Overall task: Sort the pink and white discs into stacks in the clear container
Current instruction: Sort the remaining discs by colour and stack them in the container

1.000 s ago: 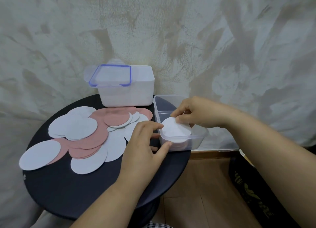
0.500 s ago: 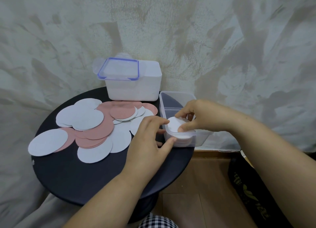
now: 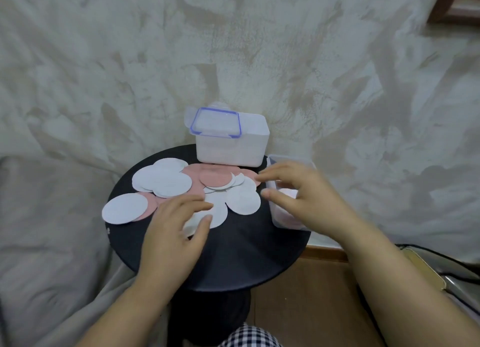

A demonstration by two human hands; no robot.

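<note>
The loose discs lie spread over the left and middle of the round black worktop (image 3: 246, 255), pink and white overlapping. A cluster of white discs (image 3: 166, 183) sits toward the back left, a pink disc (image 3: 215, 180) lies on top nearer the middle, and a single white disc (image 3: 124, 207) lies at the left edge over another pink one.

The left hand (image 3: 176, 232) reaches in from the near side. Its grip is wide, with fingers stretched forward and thumb out to the side, and it holds nothing. The fingertips lie on the near white disc (image 3: 217, 212).

The clear container (image 3: 274, 211) stands at the right edge of the worktop, just beside a large white disc (image 3: 244, 198). Pink discs show through its near wall, and something paler lies above them.

The right hand (image 3: 309, 198) hovers over the container with its grip wide and empty. Its fingers are spread and point left toward the loose pile. They are blurred, so I cannot tell whether they touch anything.

At the back, against the draped cloth, stands a white tub (image 3: 231, 149) with a blue-rimmed clear lid (image 3: 215, 123) lying on top.
</note>
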